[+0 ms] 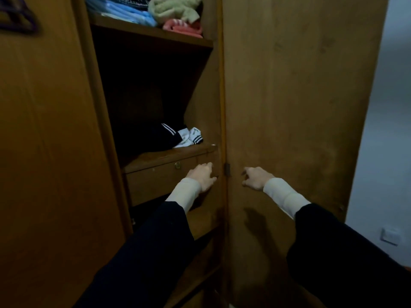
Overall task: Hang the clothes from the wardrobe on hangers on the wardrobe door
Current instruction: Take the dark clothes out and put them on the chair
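I see my left hand (201, 177) at the drawer (164, 181), right hand (255, 177) beside it; both sets of fingers loosely curled, holding nothing; dark clothes (164, 136) heaped above the drawer.

Home, prob. a bedroom, dimly lit. What shows it: a tall wooden wardrobe (153, 90) w/ both doors swung open, worn brown veneer, domestic furniture rather than shop or office fittings. Top shelf (153, 34) holds folded laundry, i.e. a light-blue stack (124, 13), a green towel-like bundle (173, 8), sth pink (183, 27). Lower shelf has a dark garment w/ white stripes (160, 136) next to white socks or similar (190, 137). Below that a small drawer (164, 176) w/ a brass keyhole (177, 165). A dark hanger (20, 18) hangs on the left door (44, 152). Beyond the right door (300, 96), a plain pale wall (382, 152) w/ a white wall plate low down (390, 236), switch or socket, can't tell.
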{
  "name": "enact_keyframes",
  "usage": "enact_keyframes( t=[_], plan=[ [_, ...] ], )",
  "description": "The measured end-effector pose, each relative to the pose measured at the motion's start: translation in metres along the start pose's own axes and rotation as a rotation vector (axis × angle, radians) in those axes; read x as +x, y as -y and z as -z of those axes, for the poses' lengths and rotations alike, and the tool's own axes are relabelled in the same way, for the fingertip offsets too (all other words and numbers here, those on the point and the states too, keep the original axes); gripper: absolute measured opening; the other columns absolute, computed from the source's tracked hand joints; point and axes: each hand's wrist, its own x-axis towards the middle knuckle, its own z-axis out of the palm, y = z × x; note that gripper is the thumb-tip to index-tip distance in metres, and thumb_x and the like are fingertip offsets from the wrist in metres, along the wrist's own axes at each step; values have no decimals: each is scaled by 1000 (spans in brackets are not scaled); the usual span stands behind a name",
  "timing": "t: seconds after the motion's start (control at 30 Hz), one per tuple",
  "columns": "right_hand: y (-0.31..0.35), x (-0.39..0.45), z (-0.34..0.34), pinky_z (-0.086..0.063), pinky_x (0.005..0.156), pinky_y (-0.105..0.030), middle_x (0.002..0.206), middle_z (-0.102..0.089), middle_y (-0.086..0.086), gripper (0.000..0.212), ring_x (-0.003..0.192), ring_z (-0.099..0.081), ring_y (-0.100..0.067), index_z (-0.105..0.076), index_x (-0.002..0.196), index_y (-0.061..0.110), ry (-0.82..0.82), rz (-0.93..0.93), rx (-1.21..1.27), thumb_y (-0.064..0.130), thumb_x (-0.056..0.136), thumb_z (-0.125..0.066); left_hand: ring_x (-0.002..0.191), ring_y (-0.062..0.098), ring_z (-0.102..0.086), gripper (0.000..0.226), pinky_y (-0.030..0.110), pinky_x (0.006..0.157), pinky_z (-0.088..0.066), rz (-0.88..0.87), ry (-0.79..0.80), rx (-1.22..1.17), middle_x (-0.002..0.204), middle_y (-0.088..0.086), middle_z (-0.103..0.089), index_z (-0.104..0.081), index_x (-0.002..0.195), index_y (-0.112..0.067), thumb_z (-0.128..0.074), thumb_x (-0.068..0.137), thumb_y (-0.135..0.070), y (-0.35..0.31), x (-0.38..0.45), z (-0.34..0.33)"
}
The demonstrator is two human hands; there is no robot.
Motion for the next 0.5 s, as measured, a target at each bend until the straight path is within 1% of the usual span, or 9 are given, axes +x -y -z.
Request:
enact_keyframes(
  t=[0.17, 0.3, 0.43, 0.5],
  plan=[
    [30, 54, 10, -45, 98, -41, 130, -52, -13, 40, 116, -51, -31, -44, 130, 14, -79, 47, 12, 25, 93, -50, 126, 30, -41, 43, 40, 101, -38, 5, -78, 43, 136, 15, -45, -38, 132, -7, -47, 95, -26, 39, 42, 20],
    [48, 88, 7, -45, 97, -40, 131, -51, -13, 41, 117, -51, -31, -41, 133, 15, -98, 84, 26, 23, 94, -49, 131, 31, -37, 49, 39, 105, -35, 18, -107, 44, 142, 17, -39, -33, 137, -3, -46, 96, -25, 63, 62, 27],
    [65, 122, 2, -44, 99, -41, 133, -50, -14, 41, 120, -50, -31, -44, 133, 13, -123, 116, 34, 22, 93, -49, 134, 30, -34, 54, 37, 108, -33, 58, -124, 1, 146, 16, -34, -28, 141, -4, -46, 96, -26, 88, 81, 26],
    [74, 140, 0, -43, 100, -40, 132, -50, -14, 40, 120, -49, -31, -45, 132, 13, -150, 148, 45, 21, 93, -50, 131, 31, -39, 53, 38, 106, -37, 92, -107, -64, 146, 15, -36, -31, 141, -7, -48, 95, -27, 99, 92, 23]
  ],
)
